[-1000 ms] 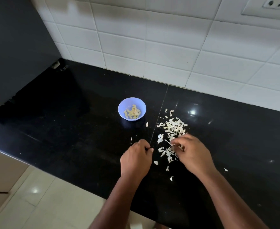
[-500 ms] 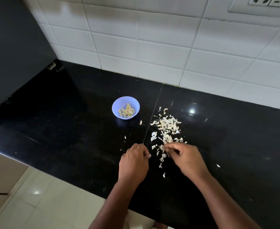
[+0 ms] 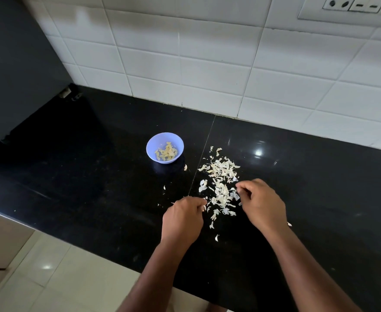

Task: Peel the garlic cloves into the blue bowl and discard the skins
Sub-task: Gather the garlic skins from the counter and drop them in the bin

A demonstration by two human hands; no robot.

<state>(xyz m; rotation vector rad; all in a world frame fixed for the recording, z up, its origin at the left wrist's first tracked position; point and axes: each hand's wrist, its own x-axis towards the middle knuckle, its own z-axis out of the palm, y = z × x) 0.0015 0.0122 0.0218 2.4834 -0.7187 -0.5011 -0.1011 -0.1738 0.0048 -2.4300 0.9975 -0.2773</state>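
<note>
A dark wall panel (image 3: 16, 70) fills the upper left of the frame. Below it runs the shiny black bench (image 3: 83, 176). Near the middle of the frame sits the small blue bowl (image 3: 165, 147), and the peeled garlic cloves (image 3: 166, 152) lie inside it. Just below the bowl, in the lower middle, is the left hand (image 3: 181, 221). Its grip is curled in, and a small pale bit shows at its fingertips, but it is hard to tell what it is. Right of it lies the heap of garlic skins (image 3: 221, 183), spread on the bench between both hands. The right hand (image 3: 262, 204) touches the heap's right side, its grip curled with the fingertips close together; what it pinches cannot be seen. White wall tiles (image 3: 207, 64) run along the top. A socket plate (image 3: 351, 6) sits in the upper right corner. No writing can be read anywhere.
</note>
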